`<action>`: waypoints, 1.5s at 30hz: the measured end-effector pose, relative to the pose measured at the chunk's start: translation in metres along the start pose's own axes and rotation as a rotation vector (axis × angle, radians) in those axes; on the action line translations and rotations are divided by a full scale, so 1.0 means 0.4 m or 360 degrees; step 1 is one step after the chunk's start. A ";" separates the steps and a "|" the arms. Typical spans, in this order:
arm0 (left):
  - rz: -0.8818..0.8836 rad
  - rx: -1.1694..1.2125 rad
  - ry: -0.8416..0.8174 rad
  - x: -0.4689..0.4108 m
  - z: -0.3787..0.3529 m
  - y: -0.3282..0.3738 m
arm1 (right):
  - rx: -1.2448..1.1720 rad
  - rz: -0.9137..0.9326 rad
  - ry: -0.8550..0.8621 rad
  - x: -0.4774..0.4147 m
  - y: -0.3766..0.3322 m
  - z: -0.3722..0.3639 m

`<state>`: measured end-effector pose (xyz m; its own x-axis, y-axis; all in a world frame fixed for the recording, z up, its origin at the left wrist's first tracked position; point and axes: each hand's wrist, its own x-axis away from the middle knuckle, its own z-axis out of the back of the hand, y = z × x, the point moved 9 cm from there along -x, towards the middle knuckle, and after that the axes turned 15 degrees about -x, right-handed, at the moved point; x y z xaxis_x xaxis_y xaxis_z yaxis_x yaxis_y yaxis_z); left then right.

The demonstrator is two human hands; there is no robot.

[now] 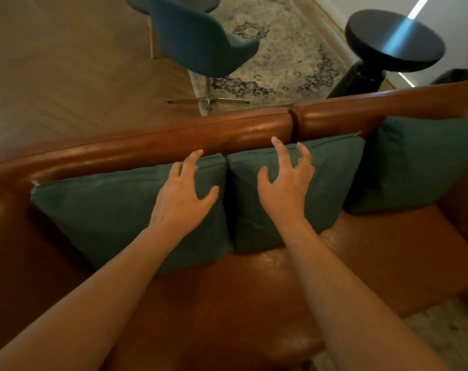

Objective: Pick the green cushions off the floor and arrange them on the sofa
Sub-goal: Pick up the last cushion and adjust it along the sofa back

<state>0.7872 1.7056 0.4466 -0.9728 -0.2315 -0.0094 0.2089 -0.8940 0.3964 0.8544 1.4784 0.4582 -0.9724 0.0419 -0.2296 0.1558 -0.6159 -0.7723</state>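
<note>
Left hand (184,194) and right hand (286,191) splayed, gripping nothing, over left cushion (102,218) and middle cushion (332,188). Square matte green fabric, third cushion (420,162) right, on glossy brown leather sofa (227,137)

Three cushions (120,210) lean side by side against the sofa (152,145) backrest.

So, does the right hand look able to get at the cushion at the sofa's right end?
Probably yes. The right hand is over the middle cushion, holding nothing, and the right-end cushion leans against the sofa back just beyond it, with nothing lying between them.
</note>
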 end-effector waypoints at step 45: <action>0.1073 0.0821 0.0131 -0.136 -0.353 0.252 | -0.1185 -0.1014 -0.0171 -0.402 0.747 0.247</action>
<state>0.8755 1.5740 0.3574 -0.6421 -0.6964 0.3204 0.6498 -0.2726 0.7096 1.0400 1.2099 0.3230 -0.9173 0.0997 0.3855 -0.3689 0.1516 -0.9170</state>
